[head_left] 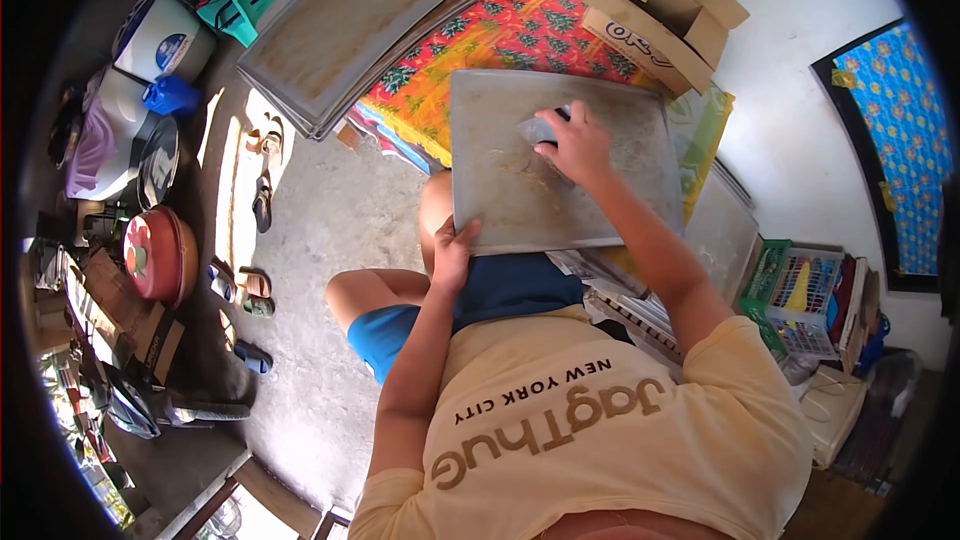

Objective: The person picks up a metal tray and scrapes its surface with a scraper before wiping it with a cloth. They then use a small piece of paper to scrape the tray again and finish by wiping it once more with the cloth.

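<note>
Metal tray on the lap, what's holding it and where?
The left hand grips the metal tray at its near edge; the right hand presses a scraper on it.

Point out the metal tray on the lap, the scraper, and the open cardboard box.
metal tray (500,170): head view, bare left part of its surface.
scraper (537,128): head view, its flat blade.
open cardboard box (640,40): head view, printed side wall.

The left hand (452,252) sits low, close to the body, its arm bent and running up from the shoulder along the chest. Its fingers curl over the near edge of the metal tray (500,190), thumb on top, in a firm grip. The right hand (572,145) reaches farther out, arm nearly straight, and lies over the tray's far half. Its fingers are bent down, knuckles up, closed on a small grey scraper (537,128) pressed to the tray's surface.
</note>
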Demonstrator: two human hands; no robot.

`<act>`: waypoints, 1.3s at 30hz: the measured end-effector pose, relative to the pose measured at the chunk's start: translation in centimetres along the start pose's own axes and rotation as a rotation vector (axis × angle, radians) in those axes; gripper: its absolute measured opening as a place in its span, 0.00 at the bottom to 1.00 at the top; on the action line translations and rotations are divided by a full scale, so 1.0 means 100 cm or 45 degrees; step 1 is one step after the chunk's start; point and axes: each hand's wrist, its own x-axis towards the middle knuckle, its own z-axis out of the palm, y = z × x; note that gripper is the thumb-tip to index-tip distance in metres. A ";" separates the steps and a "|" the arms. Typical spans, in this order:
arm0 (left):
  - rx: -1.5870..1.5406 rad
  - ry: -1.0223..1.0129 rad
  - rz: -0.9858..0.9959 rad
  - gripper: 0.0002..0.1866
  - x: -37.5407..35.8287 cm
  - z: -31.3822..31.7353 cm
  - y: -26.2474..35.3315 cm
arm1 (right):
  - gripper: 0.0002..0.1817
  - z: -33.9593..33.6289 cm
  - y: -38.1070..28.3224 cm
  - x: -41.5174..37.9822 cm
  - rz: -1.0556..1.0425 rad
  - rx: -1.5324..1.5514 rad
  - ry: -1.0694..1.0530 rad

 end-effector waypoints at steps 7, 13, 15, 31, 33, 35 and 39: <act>0.036 -0.011 -0.046 0.21 0.005 -0.009 -0.010 | 0.27 0.023 0.039 0.047 0.271 0.000 -0.033; 0.046 -0.027 -0.059 0.20 0.004 -0.006 -0.006 | 0.27 0.051 0.040 0.104 0.251 -0.130 0.019; 0.038 -0.034 -0.054 0.20 0.004 -0.004 -0.004 | 0.27 0.057 0.032 0.118 0.138 -0.065 -0.023; 0.134 -0.061 -0.056 0.21 0.002 -0.005 0.001 | 0.21 0.008 -0.002 0.016 -0.483 0.162 -0.251; 0.106 -0.028 -0.004 0.21 0.000 0.000 0.003 | 0.19 0.001 -0.001 0.001 -0.474 0.143 -0.140; 0.122 0.049 0.113 0.22 -0.003 0.006 0.008 | 0.16 -0.011 0.001 -0.008 -0.284 0.197 -0.070; 0.736 0.372 0.533 0.27 -0.010 0.029 0.040 | 0.17 -0.042 -0.001 -0.023 -0.176 0.104 0.019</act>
